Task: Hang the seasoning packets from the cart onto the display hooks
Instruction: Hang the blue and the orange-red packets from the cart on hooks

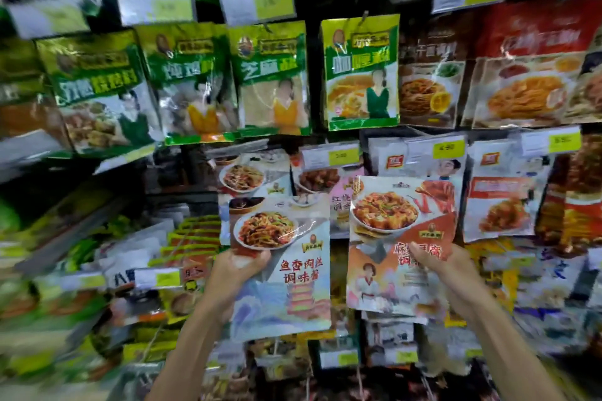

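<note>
My left hand (235, 273) grips a pale blue seasoning packet (286, 273) by its left edge; it shows a plate of shredded pork and red lettering. My right hand (439, 265) pinches a red and white tofu-sauce packet (391, 238) at its right middle. Both packets are held upright, side by side, in front of the display wall. Behind the blue packet hangs a matching packet (250, 176) on a hook. The hooks themselves are hidden by hanging packets. The cart is out of sight.
A row of green packets (270, 75) hangs above, with yellow price tags (338, 156) on the hook ends. Red and orange packets (501, 205) hang at the right. Yellow and white packets (192, 234) crowd the lower left racks.
</note>
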Motion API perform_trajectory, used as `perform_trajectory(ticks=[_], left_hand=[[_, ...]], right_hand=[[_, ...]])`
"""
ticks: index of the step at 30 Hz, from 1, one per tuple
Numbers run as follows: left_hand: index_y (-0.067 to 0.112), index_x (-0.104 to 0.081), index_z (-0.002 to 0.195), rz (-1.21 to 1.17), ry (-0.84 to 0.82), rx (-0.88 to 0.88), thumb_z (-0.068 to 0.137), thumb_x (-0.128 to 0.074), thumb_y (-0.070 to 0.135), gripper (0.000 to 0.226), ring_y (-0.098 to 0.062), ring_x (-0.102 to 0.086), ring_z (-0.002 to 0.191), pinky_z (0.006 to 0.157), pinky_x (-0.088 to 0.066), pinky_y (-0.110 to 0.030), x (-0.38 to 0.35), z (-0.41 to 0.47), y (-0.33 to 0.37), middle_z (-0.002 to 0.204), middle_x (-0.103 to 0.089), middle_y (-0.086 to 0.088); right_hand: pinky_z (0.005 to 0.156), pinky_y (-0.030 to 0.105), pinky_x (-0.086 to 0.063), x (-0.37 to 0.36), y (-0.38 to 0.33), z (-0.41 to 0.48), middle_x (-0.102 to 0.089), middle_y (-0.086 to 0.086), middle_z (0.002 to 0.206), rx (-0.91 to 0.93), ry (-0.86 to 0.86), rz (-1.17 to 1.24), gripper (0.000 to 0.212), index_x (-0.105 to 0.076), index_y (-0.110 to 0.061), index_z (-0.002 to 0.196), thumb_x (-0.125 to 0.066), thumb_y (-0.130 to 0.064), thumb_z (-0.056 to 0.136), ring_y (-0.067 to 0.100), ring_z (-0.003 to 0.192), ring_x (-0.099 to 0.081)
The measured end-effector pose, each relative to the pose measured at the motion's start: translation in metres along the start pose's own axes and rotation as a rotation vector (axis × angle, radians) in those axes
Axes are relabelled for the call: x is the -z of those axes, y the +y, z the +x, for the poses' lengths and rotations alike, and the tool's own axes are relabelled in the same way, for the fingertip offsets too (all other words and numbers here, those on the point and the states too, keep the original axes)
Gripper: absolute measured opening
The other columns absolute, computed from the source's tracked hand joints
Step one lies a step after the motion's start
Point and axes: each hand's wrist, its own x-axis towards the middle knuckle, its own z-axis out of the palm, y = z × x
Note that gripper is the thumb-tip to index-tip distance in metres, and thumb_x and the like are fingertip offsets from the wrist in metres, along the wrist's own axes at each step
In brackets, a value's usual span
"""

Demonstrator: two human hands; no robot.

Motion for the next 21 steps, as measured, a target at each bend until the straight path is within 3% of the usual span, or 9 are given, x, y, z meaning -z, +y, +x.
perform_trajectory(ticks=[5,7,9,12,16,18,21], left_hand=[[0.007,-0.068,0.085,0.0,0.027,-0.049,0.083,-0.067,0.008,0.003,-0.016,-0.065,0.076,0.075,-0.051,-0.034,0.047,0.033,0.01,0.082,-0.07,-0.009],[0.001,-0.066,0.083,0.02,0.026,-0.077,0.084,-0.066,0.008,0.007,-0.013,-0.065,0.07,0.07,-0.05,-0.029,0.055,0.048,0.013,0.075,-0.07,-0.008],[-0.001,-0.065,0.081,0.01,0.014,-0.078,0.084,-0.067,0.008,0.01,-0.018,-0.063,0.072,0.073,-0.049,-0.031,0.059,0.063,0.013,0.075,-0.068,-0.013],[0.001,-0.065,0.083,-0.032,-0.019,-0.063,0.084,-0.068,0.012,0.012,-0.023,-0.061,0.082,0.083,-0.048,-0.039,0.063,0.081,0.015,0.087,-0.066,-0.019],[0.012,-0.069,0.086,-0.075,-0.021,-0.041,0.081,-0.07,0.013,0.005,-0.023,-0.064,0.091,0.09,-0.047,-0.04,0.066,0.104,0.012,0.093,-0.071,-0.01],[0.011,-0.07,0.089,-0.096,-0.026,-0.013,0.079,-0.071,0.014,0.01,-0.027,-0.065,0.095,0.091,-0.049,-0.042,0.067,0.112,0.009,0.097,-0.072,-0.012],[0.008,-0.071,0.092,-0.123,-0.032,0.026,0.075,-0.074,0.015,0.018,-0.026,-0.069,0.087,0.082,-0.055,-0.039,0.069,0.117,0.002,0.086,-0.075,-0.007]], right_hand=[[0.052,0.011,-0.05,-0.06,0.01,0.013,-0.074,-0.004,0.073,-0.014,-0.073,0.036,0.002,-0.066,-0.008,0.084,-0.067,-0.009,0.085,0.005,0.067,-0.071],[0.055,0.013,-0.051,-0.076,0.012,0.015,-0.075,-0.005,0.074,-0.015,-0.077,0.027,0.002,-0.067,-0.009,0.084,-0.067,-0.01,0.086,0.006,0.07,-0.071],[0.061,0.018,-0.05,-0.087,0.013,0.019,-0.074,-0.006,0.072,-0.015,-0.069,0.012,0.008,-0.065,-0.012,0.079,-0.067,-0.011,0.086,0.006,0.071,-0.071],[0.068,0.022,-0.049,-0.096,0.014,0.023,-0.074,0.003,0.094,-0.022,-0.06,0.009,0.016,-0.068,-0.003,0.099,-0.067,-0.013,0.086,0.01,0.083,-0.07],[0.05,0.017,-0.05,-0.099,0.012,0.023,-0.072,0.013,0.097,-0.026,-0.059,-0.021,0.023,-0.065,0.005,0.101,-0.066,-0.013,0.087,0.003,0.055,-0.067],[0.054,0.019,-0.05,-0.099,0.012,0.023,-0.073,0.011,0.095,-0.021,-0.042,-0.049,0.021,-0.066,0.004,0.097,-0.066,-0.014,0.087,0.005,0.059,-0.068],[0.046,0.017,-0.049,-0.103,0.011,0.021,-0.074,0.008,0.085,-0.017,-0.035,-0.043,0.019,-0.067,0.002,0.09,-0.067,-0.016,0.085,0.003,0.048,-0.064]])
